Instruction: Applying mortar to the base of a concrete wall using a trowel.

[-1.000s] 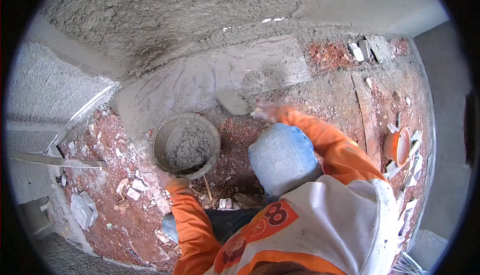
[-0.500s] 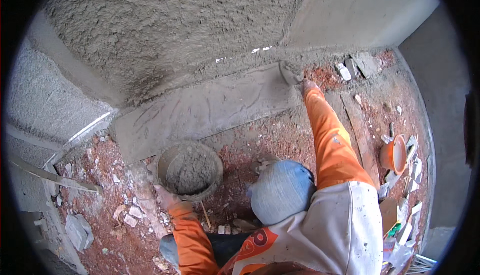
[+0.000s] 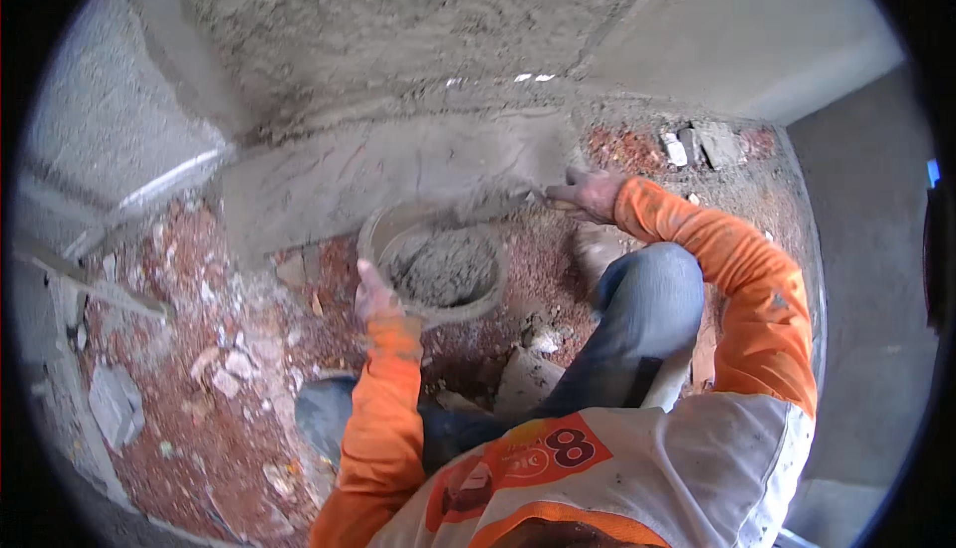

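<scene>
Head view showed the right hand [image 3: 590,196] with its grip closed around the handle of a trowel [image 3: 498,196], whose blurred blade was at the far right side of a round bucket [image 3: 386,234]; I could not tell whether the blade touched the rim. The bucket stood on the red, rubble-covered floor [image 3: 189,448], in front of the person, and wet grey mortar [image 3: 445,267] lay inside it. The left hand [image 3: 373,291] was at the near left part of the rim, but whether its grip pinched the rim or only rested against it, I could not tell. Just beyond the bucket, a flat grey board [image 3: 319,185] lay along the foot of the rough plastered wall [image 3: 398,30]. In my judgement, the trowel was being worked at the mortar, and for this the left hand had to steady the bucket well, because uneven rubble could let it rock. It seemed best to bring the blade in low and flat, to take a moderate load, and to lift it level past the rim, so that nothing slid off.
</scene>
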Demonstrator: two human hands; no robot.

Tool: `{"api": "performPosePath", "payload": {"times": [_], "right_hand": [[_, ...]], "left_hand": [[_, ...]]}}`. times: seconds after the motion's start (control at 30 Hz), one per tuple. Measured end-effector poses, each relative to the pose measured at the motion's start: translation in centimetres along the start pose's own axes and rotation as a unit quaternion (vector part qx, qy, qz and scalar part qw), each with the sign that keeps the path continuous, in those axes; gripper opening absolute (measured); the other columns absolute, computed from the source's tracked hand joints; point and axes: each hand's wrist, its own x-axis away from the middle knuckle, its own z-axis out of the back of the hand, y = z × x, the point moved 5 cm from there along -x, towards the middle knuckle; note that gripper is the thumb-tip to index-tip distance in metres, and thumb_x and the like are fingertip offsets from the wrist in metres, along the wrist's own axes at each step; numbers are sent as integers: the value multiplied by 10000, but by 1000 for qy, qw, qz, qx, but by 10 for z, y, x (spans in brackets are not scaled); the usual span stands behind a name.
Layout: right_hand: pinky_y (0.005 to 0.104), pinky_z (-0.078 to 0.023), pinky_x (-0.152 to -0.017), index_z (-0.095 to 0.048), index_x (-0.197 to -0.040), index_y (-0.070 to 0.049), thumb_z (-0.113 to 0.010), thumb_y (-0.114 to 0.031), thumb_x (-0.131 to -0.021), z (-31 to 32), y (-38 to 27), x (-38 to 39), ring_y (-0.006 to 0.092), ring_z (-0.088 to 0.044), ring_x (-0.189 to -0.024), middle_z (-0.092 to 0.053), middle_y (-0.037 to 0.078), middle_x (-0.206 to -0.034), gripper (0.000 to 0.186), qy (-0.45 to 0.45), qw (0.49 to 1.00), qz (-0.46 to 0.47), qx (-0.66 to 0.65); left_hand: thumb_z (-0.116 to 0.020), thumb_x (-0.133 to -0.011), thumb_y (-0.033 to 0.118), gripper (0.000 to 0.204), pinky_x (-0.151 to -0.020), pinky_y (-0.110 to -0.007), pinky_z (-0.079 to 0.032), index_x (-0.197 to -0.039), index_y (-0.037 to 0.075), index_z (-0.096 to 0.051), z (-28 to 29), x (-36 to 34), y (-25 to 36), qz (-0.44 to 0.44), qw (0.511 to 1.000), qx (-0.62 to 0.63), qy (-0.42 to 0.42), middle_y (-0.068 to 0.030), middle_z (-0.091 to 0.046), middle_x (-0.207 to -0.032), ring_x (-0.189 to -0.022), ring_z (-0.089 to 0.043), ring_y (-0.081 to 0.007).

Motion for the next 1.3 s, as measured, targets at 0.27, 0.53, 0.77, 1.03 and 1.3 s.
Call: {"api": "performPosePath", "payload": {"times": [0.27,0.53,0.77,1.03,1.3], "right_hand": [[414,-487,-758,-428,-1223,-120,-420,-239,-876,-48,-23,-90,296,-569,-959,-519,160,-1089,366,-256,966,-10,-43],[398,-474,-808,-336,-1269,-55,-395,-133,-867,-67,-53,-50,312,-544,-1024,-510,199,-1139,414,-231,951,188,-82],[413,-471,-795,-451,-1170,-90,-441,-163,-855,-32,0,-125,337,-547,-1005,-518,181,-1126,324,-247,928,279,-9],[434,-446,-830,-468,-1191,-108,-399,-229,-878,-63,108,-87,353,-527,-1020,-527,193,-1102,343,-164,915,368,-17],[402,-456,-855,-434,-1216,-107,-471,-116,-821,-31,82,-139,348,-516,-1058,-499,174,-1165,397,6,852,505,136]], "left_hand": [[-466,-793,616,727,-714,-354,-437,-1031,-65,-562,-11,4,-33,14,989,-115,88,-99,-600,-926,-770,-530,-201],[-479,-777,625,768,-725,-346,-438,-1060,-86,-545,-12,34,-31,68,951,4,303,-135,-604,-938,-743,-545,-249],[-475,-829,538,648,-774,-329,-420,-1020,-71,-589,-67,80,-54,76,895,-85,432,-133,-621,-881,-795,-548,-216],[-470,-808,572,661,-765,-349,-417,-948,-57,-619,-114,115,-87,130,868,-114,466,-175,-629,-879,-803,-570,-256],[-406,-852,353,385,-777,-386,-420,-1131,106,-502,-136,161,-135,161,874,-358,287,-186,-587,-883,-845,-563,-301]]}}
